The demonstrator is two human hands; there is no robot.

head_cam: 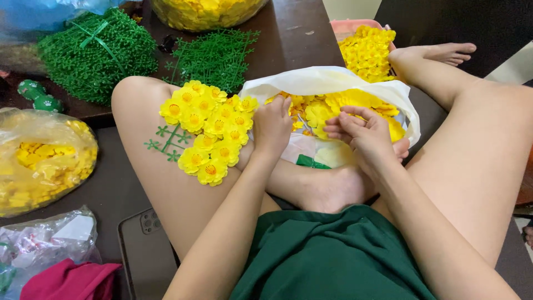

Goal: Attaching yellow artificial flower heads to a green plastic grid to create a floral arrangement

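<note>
The person sits cross-legged, both hands working over a white plastic bag (327,80) of loose yellow artificial flowers (333,108) that rests in the lap. The left hand (272,125) is curled at the bag's left edge, fingers bent inward near the rim; whether it pinches anything cannot be told from this view. Just left of it, a green plastic stem (169,141) lies across the left thigh, most of its branches already capped with yellow blossoms forming a dense cluster (208,133) that touches the hand's knuckles. A few bare green tips show at the cluster's left side.

The right hand (363,136) hovers over the bag's near side, fingers half closed and drawn together as if pinching something small, though nothing can be made out between them.

On the dark table at the far left lie a tied bundle of green stems (97,53) and a looser pile of green stems (214,55). A clear bag of yellow flowers (41,161) sits at the left, a phone (147,247) lies beside the left thigh, and a pink basket of yellow flowers (366,47) stands at the far right.
</note>
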